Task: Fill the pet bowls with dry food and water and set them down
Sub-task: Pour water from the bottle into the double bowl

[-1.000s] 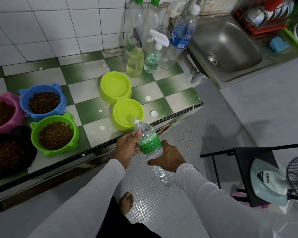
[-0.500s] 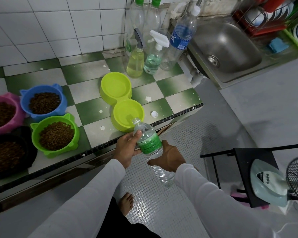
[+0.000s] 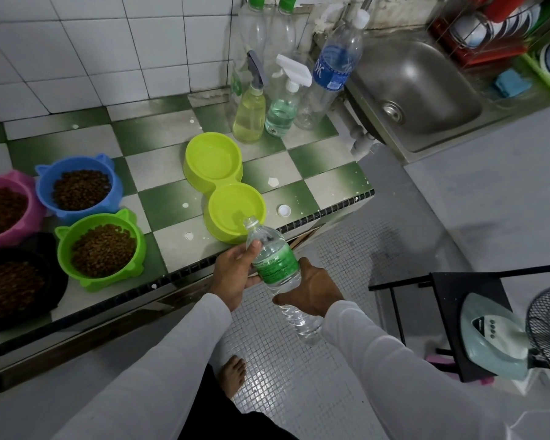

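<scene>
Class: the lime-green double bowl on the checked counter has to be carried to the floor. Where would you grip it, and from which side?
Probably grip the double bowl at its narrow waist between the two cups, coming from above. The pinch there suits one hand and sits at the balance point. Both cups seem to hold water, so keep it level; a second hand under the far cup would steady it.

A home kitchen: a steel sink (image 3: 416, 90) set beside a tiled desk (image 3: 159, 166), a dish rack (image 3: 489, 33) behind the sink, spray bottles (image 3: 250, 112) left of it.
</scene>
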The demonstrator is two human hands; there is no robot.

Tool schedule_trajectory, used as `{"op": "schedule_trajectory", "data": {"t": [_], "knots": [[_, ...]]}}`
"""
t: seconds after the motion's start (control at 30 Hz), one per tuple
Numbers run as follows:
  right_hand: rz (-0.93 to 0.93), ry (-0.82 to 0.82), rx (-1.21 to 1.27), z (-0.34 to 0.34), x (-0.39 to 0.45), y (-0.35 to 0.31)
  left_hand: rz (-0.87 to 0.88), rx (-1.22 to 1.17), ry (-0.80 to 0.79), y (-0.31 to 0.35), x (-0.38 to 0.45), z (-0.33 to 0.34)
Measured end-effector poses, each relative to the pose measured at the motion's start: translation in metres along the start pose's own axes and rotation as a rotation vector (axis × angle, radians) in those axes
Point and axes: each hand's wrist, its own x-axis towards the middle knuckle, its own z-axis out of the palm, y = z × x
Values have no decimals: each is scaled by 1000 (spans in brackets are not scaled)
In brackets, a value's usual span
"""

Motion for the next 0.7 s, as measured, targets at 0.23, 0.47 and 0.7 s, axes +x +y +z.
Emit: {"op": "schedule_trajectory", "data": {"t": [0.23, 0.47, 0.7], "knots": [[2, 0, -10, 1, 0, -1, 2, -5, 2, 0, -2, -1], [-2, -4, -13, 2, 0, -1, 0, 5, 10, -1, -3, -3], [-10, 14, 19, 4, 1, -1, -13, -23, 55, 3, -4, -1]]}}
